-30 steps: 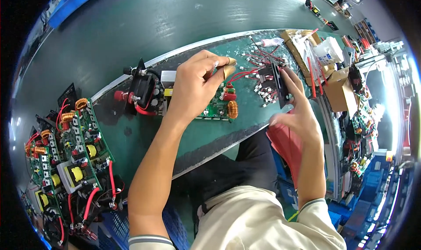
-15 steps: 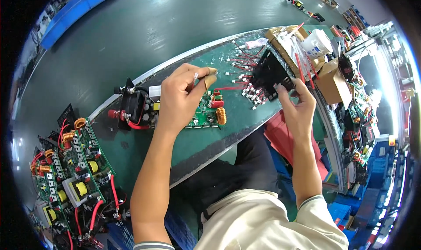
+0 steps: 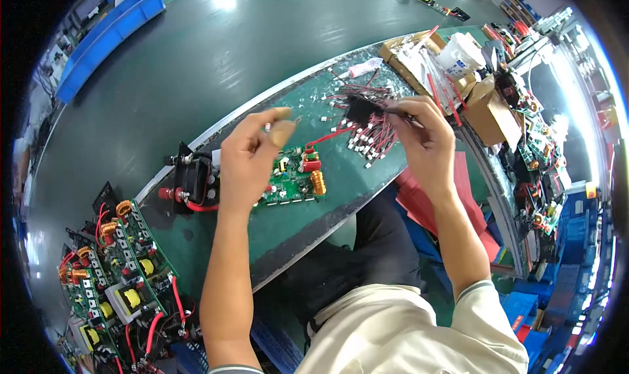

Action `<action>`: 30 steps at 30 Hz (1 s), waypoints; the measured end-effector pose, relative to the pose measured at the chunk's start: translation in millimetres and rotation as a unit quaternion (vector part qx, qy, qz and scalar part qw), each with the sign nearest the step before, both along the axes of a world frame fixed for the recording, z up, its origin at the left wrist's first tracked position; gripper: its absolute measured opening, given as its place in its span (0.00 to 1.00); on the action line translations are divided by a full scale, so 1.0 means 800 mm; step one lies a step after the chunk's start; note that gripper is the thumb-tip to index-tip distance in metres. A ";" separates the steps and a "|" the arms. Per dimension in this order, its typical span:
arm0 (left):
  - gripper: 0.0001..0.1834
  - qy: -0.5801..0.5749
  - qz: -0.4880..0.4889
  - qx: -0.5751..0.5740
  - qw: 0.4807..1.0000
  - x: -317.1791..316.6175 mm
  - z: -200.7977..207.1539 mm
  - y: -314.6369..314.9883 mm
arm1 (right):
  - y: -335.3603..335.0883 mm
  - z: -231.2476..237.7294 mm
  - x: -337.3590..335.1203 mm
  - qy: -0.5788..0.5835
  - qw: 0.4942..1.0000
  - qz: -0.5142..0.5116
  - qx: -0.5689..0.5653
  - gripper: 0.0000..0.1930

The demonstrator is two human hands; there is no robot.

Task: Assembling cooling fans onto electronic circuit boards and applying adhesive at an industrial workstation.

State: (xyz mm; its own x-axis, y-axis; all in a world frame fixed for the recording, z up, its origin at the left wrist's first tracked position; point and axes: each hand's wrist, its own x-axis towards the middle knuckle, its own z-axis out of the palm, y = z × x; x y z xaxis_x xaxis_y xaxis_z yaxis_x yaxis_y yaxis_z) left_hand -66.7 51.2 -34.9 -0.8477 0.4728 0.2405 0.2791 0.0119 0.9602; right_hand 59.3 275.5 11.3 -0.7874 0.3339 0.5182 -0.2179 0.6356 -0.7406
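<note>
Green workbench [image 3: 291, 224] runs beneath our hands, with grey-green floor [image 3: 164, 79] beyond it at eleven o'clock. Our left hand [image 3: 252, 157] has thumb and finger brought close together; blur keeps us from telling whether something small is pinched there. Our right hand [image 3: 422, 128], between two and three o'clock from the left, grasps a black panel [image 3: 362, 110] by its near edge, the panel reaching out at ten o'clock. Just beyond the left hand, at about four o'clock, the green circuit board [image 3: 282, 194] lies on the bench, a copper toroid coil [image 3: 318, 182] at its right end and red wires [image 3: 331, 136] trailing toward the panel. We judge the step in hand to be handling that panel alongside the board; the next move calls for a steady edge grip and slack in those wires, clear of the white-plugged leads [image 3: 377, 141] at five o'clock from the panel. Farther out sit a cardboard box [image 3: 496, 115] at three o'clock from our right hand, and more populated boards [image 3: 134, 243] at eight o'clock from our left.
</note>
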 end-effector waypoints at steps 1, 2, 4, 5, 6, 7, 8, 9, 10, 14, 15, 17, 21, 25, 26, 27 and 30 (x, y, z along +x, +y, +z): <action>0.15 -0.046 0.009 0.041 0.998 -0.004 0.001 -0.003 | 0.003 0.001 -0.006 0.025 0.997 0.062 0.027 0.14; 0.19 -0.086 0.015 0.083 0.993 -0.014 0.003 -0.001 | 0.008 -0.004 -0.018 0.069 0.988 0.126 0.060 0.17; 0.25 -0.173 -0.008 0.030 0.984 -0.025 0.018 0.011 | -0.002 -0.019 -0.023 0.084 0.980 0.183 0.002 0.18; 0.24 -0.211 -0.053 0.030 0.976 -0.033 0.025 0.019 | -0.005 -0.016 -0.026 0.103 0.971 0.208 0.057 0.18; 0.24 -0.249 -0.097 0.030 0.963 -0.045 0.027 0.029 | -0.006 -0.015 -0.024 0.099 0.966 0.221 0.085 0.18; 0.21 -0.271 -0.205 0.072 0.938 -0.055 0.032 0.038 | -0.008 -0.015 -0.021 0.104 0.966 0.218 0.087 0.17; 0.21 -0.264 -0.201 0.072 0.940 -0.064 0.038 0.038 | -0.008 -0.015 -0.022 0.109 0.966 0.215 0.089 0.17; 0.21 -0.242 -0.260 -0.009 0.935 -0.071 0.045 0.037 | -0.002 -0.019 -0.026 0.110 0.965 0.215 0.105 0.16; 0.20 -0.221 -0.322 -0.091 0.916 -0.077 0.046 0.042 | 0.005 -0.018 -0.028 0.113 0.965 0.212 0.105 0.16; 0.14 -0.254 -0.184 -0.061 0.947 -0.050 0.078 0.041 | 0.031 -0.017 -0.020 -0.002 0.988 -0.083 0.132 0.19; 0.10 -0.251 -0.086 -0.011 0.964 -0.034 0.076 0.050 | 0.034 -0.016 -0.007 -0.035 0.994 -0.098 -0.017 0.16; 0.10 -0.087 -0.009 -0.029 0.996 -0.009 0.060 0.056 | 0.022 -0.012 0.012 -0.063 0.974 -0.083 -0.203 0.15; 0.08 0.271 0.094 -0.108 0.952 0.070 0.013 0.065 | -0.023 -0.011 0.012 -0.186 0.813 0.136 -0.535 0.28; 0.10 0.317 0.098 -0.138 0.933 0.121 -0.011 0.068 | -0.030 -0.024 0.006 -0.208 0.785 0.120 -0.571 0.20; 0.13 0.302 0.088 -0.154 0.937 0.125 -0.013 0.066 | -0.032 -0.024 0.006 -0.235 0.798 0.077 -0.549 0.18; 0.13 0.300 0.087 -0.156 0.937 0.127 -0.013 0.062 | -0.032 -0.033 0.006 -0.231 0.789 0.053 -0.566 0.18; 0.23 0.354 0.011 -0.169 0.920 0.116 0.026 0.033 | -0.020 -0.063 0.009 -0.149 0.820 0.062 -0.550 0.20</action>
State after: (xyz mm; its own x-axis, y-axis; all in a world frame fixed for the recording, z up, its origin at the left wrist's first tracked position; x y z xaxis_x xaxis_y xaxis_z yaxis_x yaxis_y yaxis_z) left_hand 25.9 77.5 -13.8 -0.5447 0.6065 0.5792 0.8296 0.2886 0.4780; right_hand 66.6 259.8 -39.3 -0.8875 0.3782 -0.2631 0.0638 -0.4647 -0.8831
